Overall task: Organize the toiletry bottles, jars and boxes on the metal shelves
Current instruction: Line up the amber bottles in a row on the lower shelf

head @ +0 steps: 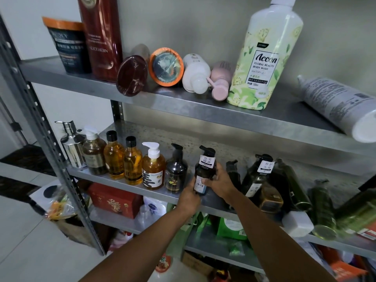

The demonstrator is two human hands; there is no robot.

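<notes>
Bottle [205, 169], dark with a pump, is upright over the middle shelf's [130, 185] front edge. My left hand [190, 198] grips its base and my right hand [221, 183] wraps its side. Amber bottles [133, 161] line up left of my left hand; dark bottles [258, 176] lean jumbled right of my right.

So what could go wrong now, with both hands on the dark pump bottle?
Set down carelessly, the dark pump bottle in the left hand and right hand could knock the neighbouring dark bottle.
The leaning bottles stand close beside the right hand; a nudge may topple them.
The white bottle lying above may roll off.
</notes>
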